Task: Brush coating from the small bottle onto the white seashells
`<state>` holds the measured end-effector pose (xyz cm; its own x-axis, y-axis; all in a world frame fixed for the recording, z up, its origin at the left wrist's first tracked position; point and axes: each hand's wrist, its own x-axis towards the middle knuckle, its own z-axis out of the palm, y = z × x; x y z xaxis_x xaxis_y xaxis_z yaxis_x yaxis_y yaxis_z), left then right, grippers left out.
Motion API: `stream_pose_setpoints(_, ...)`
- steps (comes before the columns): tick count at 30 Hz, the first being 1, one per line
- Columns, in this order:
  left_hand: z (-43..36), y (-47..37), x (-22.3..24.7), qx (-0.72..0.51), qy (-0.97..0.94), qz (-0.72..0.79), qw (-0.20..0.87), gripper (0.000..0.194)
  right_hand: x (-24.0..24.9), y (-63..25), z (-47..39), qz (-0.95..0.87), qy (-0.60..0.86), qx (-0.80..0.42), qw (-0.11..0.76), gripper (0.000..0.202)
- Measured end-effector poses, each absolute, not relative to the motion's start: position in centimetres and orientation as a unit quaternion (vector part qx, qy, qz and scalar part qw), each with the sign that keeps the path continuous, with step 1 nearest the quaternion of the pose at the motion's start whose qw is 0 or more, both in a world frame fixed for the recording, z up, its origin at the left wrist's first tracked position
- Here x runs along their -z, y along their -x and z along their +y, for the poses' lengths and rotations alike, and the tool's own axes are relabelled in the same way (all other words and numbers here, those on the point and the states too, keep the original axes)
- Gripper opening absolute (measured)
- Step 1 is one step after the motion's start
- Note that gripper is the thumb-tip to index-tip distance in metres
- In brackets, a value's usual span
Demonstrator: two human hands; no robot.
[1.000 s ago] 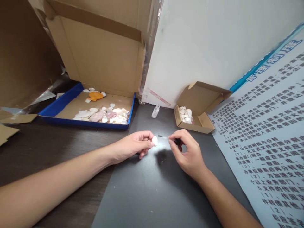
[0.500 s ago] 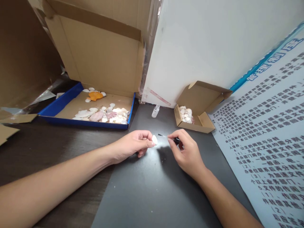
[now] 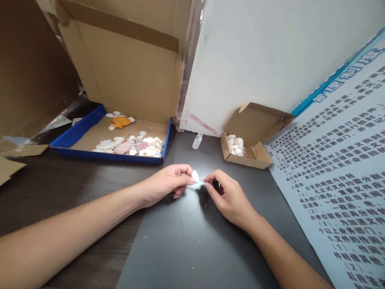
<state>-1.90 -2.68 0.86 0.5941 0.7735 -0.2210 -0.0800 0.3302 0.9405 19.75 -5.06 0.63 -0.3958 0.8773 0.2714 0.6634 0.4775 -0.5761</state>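
Left grip, the person's bare left hand (image 3: 173,180), is closed, pinching a small white rounded seashell (image 3: 195,176) between thumb and fingers, above the far part of a smooth dark-grey mat (image 3: 168,249). Right grip, the bare right hand (image 3: 228,194), is also closed, its thumb and index finger holding a thin, pale, straight rod (image 3: 201,182) that points left toward the lower edge of the seashell; whether the two touch cannot be told. Small pale specks (image 3: 192,268) lie on the mat nearer the person. Beyond the hands, a small clear bottle with dark lettering (image 3: 197,142) stands near the far edge of the mat. Farther right, a small open brown cardboard box (image 3: 262,160) holds a heap of whitish shells (image 3: 236,145) on its left side. Far left, on the dark wood-grained worktop (image 3: 75,249), sits a large open cardboard box with blue outer walls (image 3: 111,156), its brown lid raised. White and pinkish shells (image 3: 122,147) crowd its near right part, and an orange fan-shaped shell (image 3: 121,122) lies toward the far side among small white ones. White board (image 3: 240,52) rises behind the bottle, and a pale-blue printed sheet (image 3: 313,192) spreads along the right.
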Motion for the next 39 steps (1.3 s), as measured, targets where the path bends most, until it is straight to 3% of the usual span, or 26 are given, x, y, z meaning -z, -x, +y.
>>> stream_pose_setpoints(6, -2.70, 1.94, -0.75, -0.287, -0.506, 0.345, 0.736, 0.020, -0.67, -19.84, -5.21, -0.795, 0.489, -0.183, 0.311, 0.004)
stream_pose_setpoints(11, -2.65, 1.97, -0.63, -0.291, -0.508, 0.346, 0.733, 0.018, -0.63, -19.75, -5.18, -0.807, 0.490, -0.193, 0.268, 0.006)
stream_pose_setpoints(18, -2.65, 1.91, -0.72, -0.294, -0.504, 0.346, 0.735, 0.020, -0.96, -19.75, -5.22, -0.801, 0.459, -0.197, 0.331, 0.007)
stream_pose_setpoints(39, -2.56, 1.86, -0.38, -0.299, -0.509, 0.325, 0.739, 0.015, -0.37, -19.65, -5.03, -0.797, 0.480, -0.207, 0.304, 0.014)
